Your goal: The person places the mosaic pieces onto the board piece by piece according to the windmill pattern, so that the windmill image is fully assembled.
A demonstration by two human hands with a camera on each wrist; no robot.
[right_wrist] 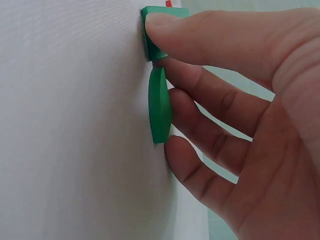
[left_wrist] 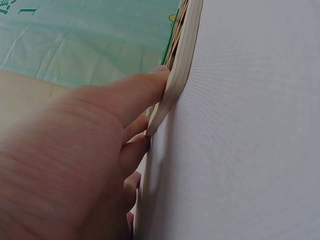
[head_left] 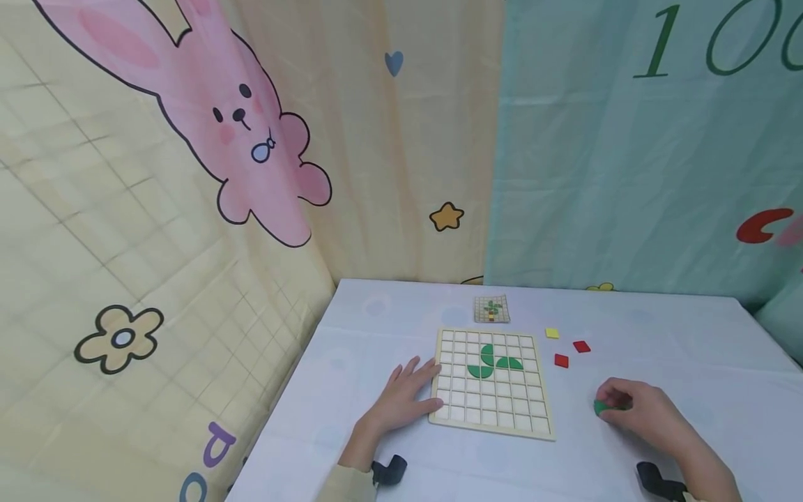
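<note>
My left hand (head_left: 404,396) rests at the left edge of a wooden grid board (head_left: 452,415), its fingers spread and fairly straight. In the left wrist view the thumb (left_wrist: 140,92) lies along the board's rim. Several green rounded tiles (head_left: 480,372) sit in the board's upper middle cells. To the right of the board, my right hand (head_left: 652,411) pinches a green tile (right_wrist: 152,45) between thumb and forefinger, low over the white tabletop. Another green tile (right_wrist: 159,107), with a curved side, is beside it at the middle fingers.
A small pattern card (head_left: 492,309) lies behind the board. Right of the board are a yellow square tile (head_left: 552,333) and two red tiles (head_left: 561,360). Printed curtains (head_left: 401,139) hang behind and left of the white table (head_left: 364,314).
</note>
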